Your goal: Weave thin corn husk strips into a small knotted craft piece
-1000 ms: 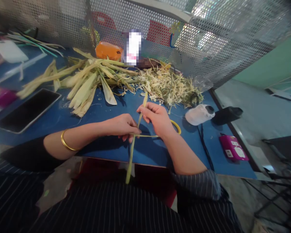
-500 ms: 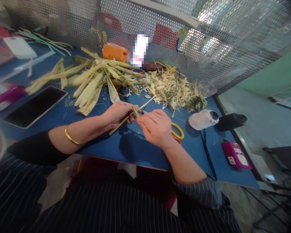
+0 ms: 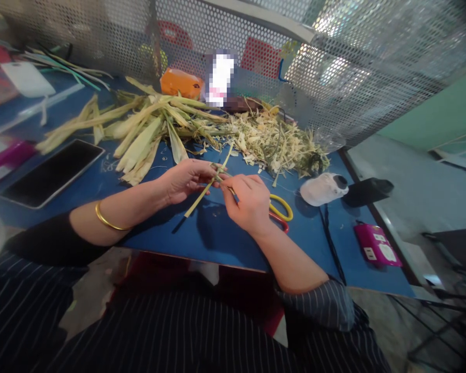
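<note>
Narrow pale-green leaf strips cross each other between my hands, above the blue table. My left hand pinches them where they cross, and one strip slants down toward the table's front edge. My right hand is closed with thumb and forefinger on a strip at the crossing; most of that strip is hidden by the fingers. Scissors with a yellow and a red handle loop lie just beyond my right hand, their blades hidden. Behind my hands lies a pile of dried corn husks.
Shredded husk scraps are heaped at the back. A white thread spool and a black spool lie at the right, near a magenta box. A dark-screened phone lies left. A perforated metal screen borders the back.
The crossed strips have turned: the long one now stands steeper, its upper end shifted left and its lower end right. My right hand has moved slightly left, showing more of the scissor handles.
</note>
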Motion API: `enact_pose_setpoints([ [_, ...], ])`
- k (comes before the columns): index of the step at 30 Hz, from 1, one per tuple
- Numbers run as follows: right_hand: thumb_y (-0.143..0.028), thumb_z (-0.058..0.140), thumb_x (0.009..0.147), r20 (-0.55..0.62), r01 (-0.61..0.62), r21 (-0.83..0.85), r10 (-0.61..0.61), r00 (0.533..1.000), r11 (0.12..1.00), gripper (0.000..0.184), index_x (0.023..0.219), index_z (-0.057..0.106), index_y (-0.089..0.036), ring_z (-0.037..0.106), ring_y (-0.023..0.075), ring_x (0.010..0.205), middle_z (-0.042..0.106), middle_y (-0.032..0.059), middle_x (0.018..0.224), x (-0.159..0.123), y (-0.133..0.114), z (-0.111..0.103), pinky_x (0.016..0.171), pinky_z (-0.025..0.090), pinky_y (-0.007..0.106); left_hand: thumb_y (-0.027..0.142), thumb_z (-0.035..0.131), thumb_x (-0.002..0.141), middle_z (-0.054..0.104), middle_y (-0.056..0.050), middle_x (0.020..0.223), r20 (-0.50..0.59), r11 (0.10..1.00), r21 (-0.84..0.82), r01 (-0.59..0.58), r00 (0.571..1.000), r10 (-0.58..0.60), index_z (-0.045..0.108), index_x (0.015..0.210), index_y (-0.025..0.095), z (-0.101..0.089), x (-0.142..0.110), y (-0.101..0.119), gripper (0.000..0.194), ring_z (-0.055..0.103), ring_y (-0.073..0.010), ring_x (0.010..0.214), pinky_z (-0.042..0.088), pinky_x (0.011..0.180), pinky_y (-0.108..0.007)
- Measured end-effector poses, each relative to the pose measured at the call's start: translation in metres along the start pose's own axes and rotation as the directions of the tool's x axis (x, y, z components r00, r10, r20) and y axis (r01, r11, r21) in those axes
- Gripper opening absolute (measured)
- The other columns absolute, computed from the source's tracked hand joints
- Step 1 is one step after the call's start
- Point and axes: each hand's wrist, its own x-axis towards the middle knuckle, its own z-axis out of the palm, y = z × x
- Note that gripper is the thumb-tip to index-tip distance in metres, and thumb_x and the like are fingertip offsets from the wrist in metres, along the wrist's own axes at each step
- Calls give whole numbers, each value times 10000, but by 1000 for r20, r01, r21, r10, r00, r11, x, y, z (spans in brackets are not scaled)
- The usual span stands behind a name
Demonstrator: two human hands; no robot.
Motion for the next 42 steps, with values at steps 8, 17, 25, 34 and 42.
enact_pose_setpoints([
  [8,-302,497,930,71,14,-86,-8,997,996,190,923,648,-187,571,159,758,659,40,829,0,-4,-5,787,373,340,266,767,714,697,-69,839,-56,999,-37,-32,998,30,743,821,114,2,2,-4,187,552,-75,623,416,505,-176],
  [17,-170,447,946,208,370,-154,-336,918,916,216,972,651,-233,521,178,882,636,35,904,-1,-12,8,947,355,369,258,812,648,675,-24,706,-30,995,-103,-14,999,10,713,719,120,12,0,-13,184,584,-86,623,450,579,-190],
  [25,-202,581,862,-16,-328,406,365,931,853,45,847,623,-199,609,155,854,674,28,869,2,1,6,835,448,334,304,742,728,714,-75,820,-32,990,119,-79,996,84,748,806,130,8,1,-11,190,608,-112,675,469,590,-208],
  [34,-308,735,649,533,-718,696,679,504,-13,180,700,640,-164,561,103,543,622,-18,591,8,13,13,573,458,259,324,760,705,717,-70,755,-18,982,167,-87,996,91,732,809,131,7,0,-12,221,638,-131,680,512,680,-247],
  [42,-288,733,631,576,-702,698,692,436,-138,187,671,582,-185,601,113,462,593,-48,537,9,6,11,484,506,239,313,765,694,697,-42,762,-127,932,303,-200,960,248,737,889,126,11,2,-13,272,584,-100,633,483,642,-235],
])
